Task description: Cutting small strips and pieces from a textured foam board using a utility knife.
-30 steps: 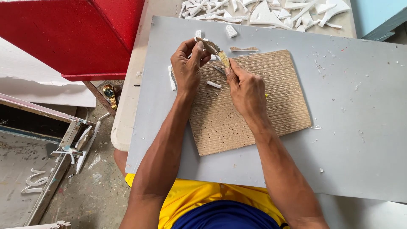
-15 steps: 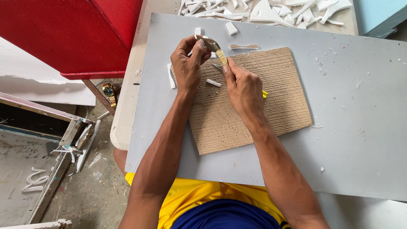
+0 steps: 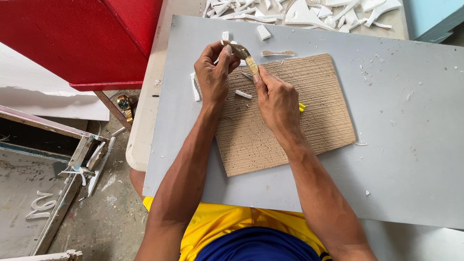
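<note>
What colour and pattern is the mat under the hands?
Brown, with fine horizontal ridges: a corrugated cardboard mat. It shows best in the head view.

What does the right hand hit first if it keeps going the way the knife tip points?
The right hand aims its yellow-handled knife up and left, straight at the small brown piece pinched in the left hand. The blade looks already at that piece, so it probably comes first, then the left fingertips; depth is unclear.

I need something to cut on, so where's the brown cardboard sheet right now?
In the head view the cardboard sheet lies flat on the grey board, mid-frame, under the left hand and right hand.
</note>
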